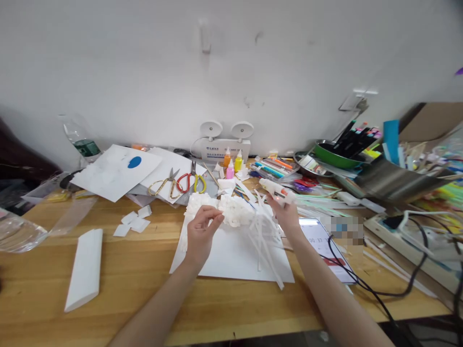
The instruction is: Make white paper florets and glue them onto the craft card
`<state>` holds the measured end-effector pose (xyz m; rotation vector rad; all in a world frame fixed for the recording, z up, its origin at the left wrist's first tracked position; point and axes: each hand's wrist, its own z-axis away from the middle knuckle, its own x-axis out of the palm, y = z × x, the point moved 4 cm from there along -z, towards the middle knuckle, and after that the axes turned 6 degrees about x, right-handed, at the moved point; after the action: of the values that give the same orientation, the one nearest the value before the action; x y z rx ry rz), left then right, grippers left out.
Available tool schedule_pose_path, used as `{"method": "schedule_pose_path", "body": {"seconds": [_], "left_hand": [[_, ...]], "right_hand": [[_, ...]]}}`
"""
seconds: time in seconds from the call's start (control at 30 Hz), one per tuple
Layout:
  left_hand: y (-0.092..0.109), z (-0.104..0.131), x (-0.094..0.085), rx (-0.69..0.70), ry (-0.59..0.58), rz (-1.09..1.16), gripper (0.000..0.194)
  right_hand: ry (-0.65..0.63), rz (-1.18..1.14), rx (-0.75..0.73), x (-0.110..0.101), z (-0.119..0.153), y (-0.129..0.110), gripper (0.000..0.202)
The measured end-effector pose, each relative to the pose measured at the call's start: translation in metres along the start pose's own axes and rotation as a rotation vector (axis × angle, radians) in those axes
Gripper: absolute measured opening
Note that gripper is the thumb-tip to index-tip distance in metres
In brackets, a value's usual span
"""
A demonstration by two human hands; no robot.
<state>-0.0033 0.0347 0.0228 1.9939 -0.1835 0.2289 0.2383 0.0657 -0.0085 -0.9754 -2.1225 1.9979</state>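
Observation:
My right hand (288,219) is wrapped round a white glue gun (275,190), which is raised above the paper strips and tilted toward the left. My left hand (201,233) is in a pinch over the white sheet (238,258); whatever its fingertips hold is too small to make out. Just behind the left fingertips lie ruffled white paper clusters (235,209) on the sheet's far part. Loose white paper strips (265,241) spread between my hands and hang over the sheet's right side.
At left lie small paper squares (133,221) and a folded paper piece (84,267). Scissors (166,183) and red-handled pliers (186,182) rest behind. A phone (325,246), black cables (376,291) and a power strip (408,255) are at right. Small paint bottles (230,168) stand near the wall.

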Motion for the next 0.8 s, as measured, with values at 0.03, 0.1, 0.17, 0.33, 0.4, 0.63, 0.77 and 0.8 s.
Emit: {"method": "schedule_pose_path", "body": {"seconds": [0.03,0.1,0.17,0.33,0.4,0.63,0.77,0.8], "left_hand": [[0.000,0.000,0.000,0.000,-0.003,0.003,0.002],[0.000,0.000,-0.001,0.000,0.000,0.006,0.003],[0.001,0.001,-0.002,0.001,0.004,0.002,0.004],[0.002,0.000,-0.003,0.029,-0.010,-0.021,0.003],[0.001,-0.002,-0.004,0.036,-0.006,-0.021,0.003],[-0.005,-0.007,-0.010,0.101,0.025,-0.035,0.005],[-0.004,-0.005,-0.007,0.102,0.001,-0.050,0.005],[-0.004,-0.005,-0.006,0.097,-0.010,-0.048,0.005]], "right_hand": [[0.019,0.144,0.029,0.001,-0.011,0.001,0.042],[0.039,0.244,0.054,0.005,-0.029,0.003,0.040],[0.041,0.316,0.049,0.012,-0.042,0.005,0.037],[0.037,0.495,0.034,0.031,-0.055,0.011,0.035],[0.053,0.559,0.026,0.032,-0.053,0.010,0.037],[0.148,0.744,-0.006,-0.027,-0.020,0.013,0.057],[0.136,0.931,0.068,-0.083,0.003,0.038,0.069],[0.125,0.948,0.096,-0.094,0.007,0.045,0.070]]}}
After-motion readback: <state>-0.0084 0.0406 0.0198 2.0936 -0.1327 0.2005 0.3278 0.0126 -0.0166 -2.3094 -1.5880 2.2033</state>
